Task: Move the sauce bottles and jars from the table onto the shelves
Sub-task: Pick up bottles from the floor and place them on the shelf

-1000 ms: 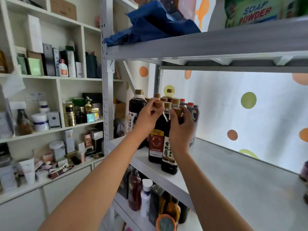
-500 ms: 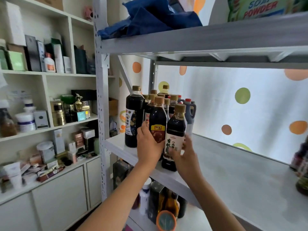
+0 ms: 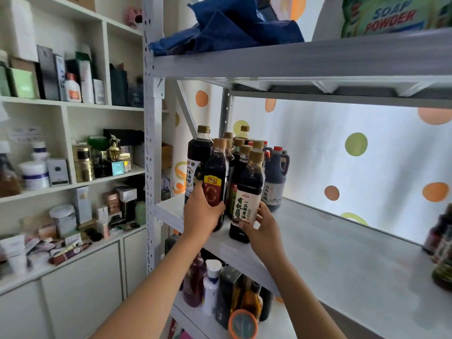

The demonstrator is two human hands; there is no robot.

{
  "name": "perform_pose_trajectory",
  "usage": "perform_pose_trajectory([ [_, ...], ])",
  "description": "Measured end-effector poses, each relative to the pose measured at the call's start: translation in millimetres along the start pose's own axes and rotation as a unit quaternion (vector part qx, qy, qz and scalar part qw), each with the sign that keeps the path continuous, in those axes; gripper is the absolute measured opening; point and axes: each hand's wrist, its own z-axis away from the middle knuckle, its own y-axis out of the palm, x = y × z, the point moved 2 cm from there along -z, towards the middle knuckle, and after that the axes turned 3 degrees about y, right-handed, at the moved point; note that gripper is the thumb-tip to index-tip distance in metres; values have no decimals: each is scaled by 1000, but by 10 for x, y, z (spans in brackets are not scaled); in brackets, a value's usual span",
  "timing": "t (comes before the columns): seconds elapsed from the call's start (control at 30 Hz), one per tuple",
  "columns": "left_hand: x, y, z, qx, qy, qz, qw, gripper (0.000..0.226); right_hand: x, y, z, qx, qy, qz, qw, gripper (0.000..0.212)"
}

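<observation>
- Two dark sauce bottles stand upright at the front edge of the grey shelf (image 3: 342, 253), side by side, each with a hand on it.
- Red-label bottle (image 3: 215, 177): the left hand (image 3: 201, 214) wraps its lower body, thumb across the front under the label.
- White-label bottle (image 3: 248, 194): the right hand (image 3: 263, 228) holds its lower part, thumb on the label, fingers curled round the right side.
- Bottle cluster (image 3: 234, 152) just behind them: dark bottles with tan caps, packed close together.
- Jug (image 3: 275, 177) with a red cap and a handle stands at the cluster's right.
- Lower shelf (image 3: 195, 321) holds more bottles.
- Blue cloth (image 3: 227, 28) and a soap powder bag (image 3: 393, 15) lie on the top shelf.
- White cupboard (image 3: 63, 106) to the left holds boxes and jars.
</observation>
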Motion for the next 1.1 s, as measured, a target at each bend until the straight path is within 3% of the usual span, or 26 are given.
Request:
perform_pose_trajectory([
  [0.23, 158, 37, -67, 54, 29, 36, 997, 64, 33, 251, -146, -56, -4, 10, 998, 55],
  [0.43, 386, 109, 101, 60, 55, -27, 996, 46, 35, 380, -189, -71, -18, 22, 997, 52],
  [0.67, 516, 203, 97, 67, 34, -92, 993, 54, -43, 447, -202, -73, -11, -16, 997, 49],
  [1.1, 571, 237, 194, 176, 8, -118, 977, 68, -59, 380, -207, -55, 20, -74, 996, 50],
])
